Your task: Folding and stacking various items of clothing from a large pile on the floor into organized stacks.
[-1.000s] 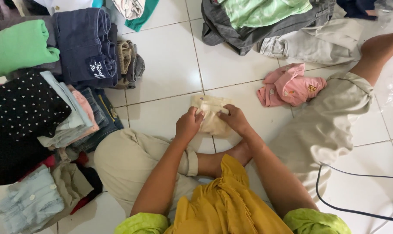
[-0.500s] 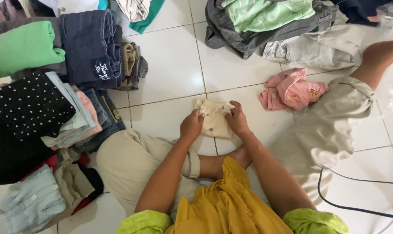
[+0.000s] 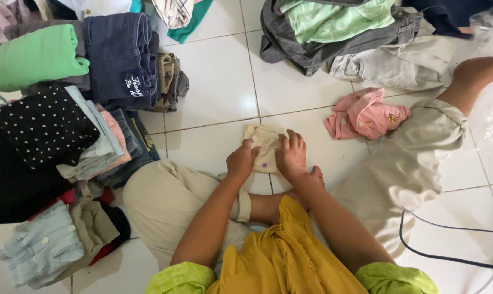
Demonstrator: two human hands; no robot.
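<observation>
While both hands press it flat, the little cream garment [image 3: 262, 154] looks folded smaller than it did a second ago

Compared with a moment back, the cloth was spread a bit wider and the hands sat further apart on it; now the left hand [image 3: 241, 161] has its fingers curled down on the near-left edge and the right hand [image 3: 291, 155] lies mostly flat, fingers spread, on top, so neither is really gripping, just pinning. It sits on the white tile floor [image 3: 219, 92] right in front of the crossed legs. Going by that, I'd say the fold is nearly finished. Off to the right of the cream piece lies a crumpled pink garment [image 3: 364, 113], to its left the folded stacks [image 3: 83, 130]
</observation>
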